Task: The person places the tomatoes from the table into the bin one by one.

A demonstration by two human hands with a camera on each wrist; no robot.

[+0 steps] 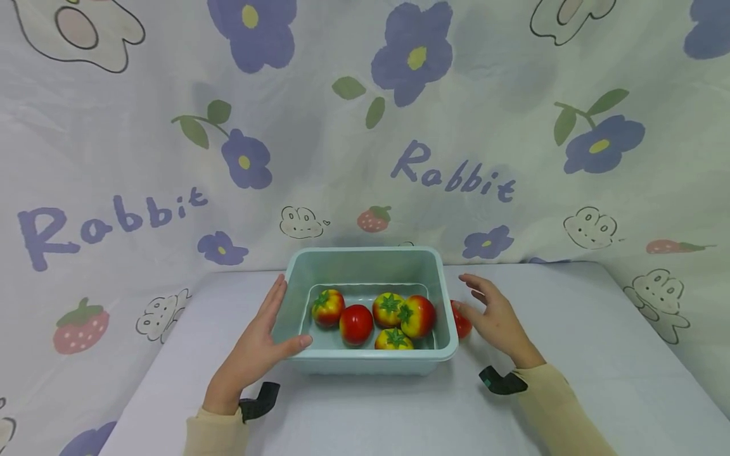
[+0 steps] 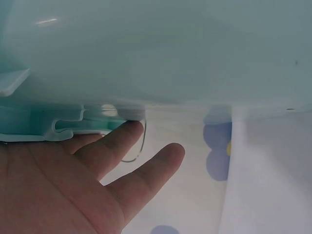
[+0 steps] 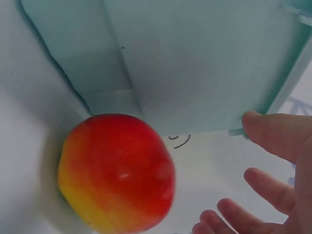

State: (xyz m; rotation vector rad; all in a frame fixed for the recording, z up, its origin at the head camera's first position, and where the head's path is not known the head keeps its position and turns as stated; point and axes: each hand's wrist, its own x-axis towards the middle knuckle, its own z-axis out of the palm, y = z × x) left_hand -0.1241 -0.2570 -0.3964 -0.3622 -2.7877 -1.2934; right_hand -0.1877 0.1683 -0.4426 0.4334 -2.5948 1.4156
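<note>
A pale green plastic basin (image 1: 365, 364) stands on the table with several red and yellow toy tomatoes (image 1: 356, 325) inside. My left hand (image 1: 256, 348) lies along its left side, fingers extended by the wall and thumb over the front left corner of the rim. On the right, my right hand (image 1: 496, 320) is spread, its thumb tip right at the basin's rim in the right wrist view and its other fingers loosely bent, holding nothing. Another toy tomato (image 3: 117, 173) sits on the table outside the right wall, partly hidden by my right hand and the basin in the head view.
The white-covered table (image 1: 365, 418) stretches in front of the basin and to both sides. Behind it hangs a pale cloth (image 1: 319, 171) printed with flowers, rabbits and lettering. Black wrist straps (image 1: 259, 402) sit at my sleeve cuffs.
</note>
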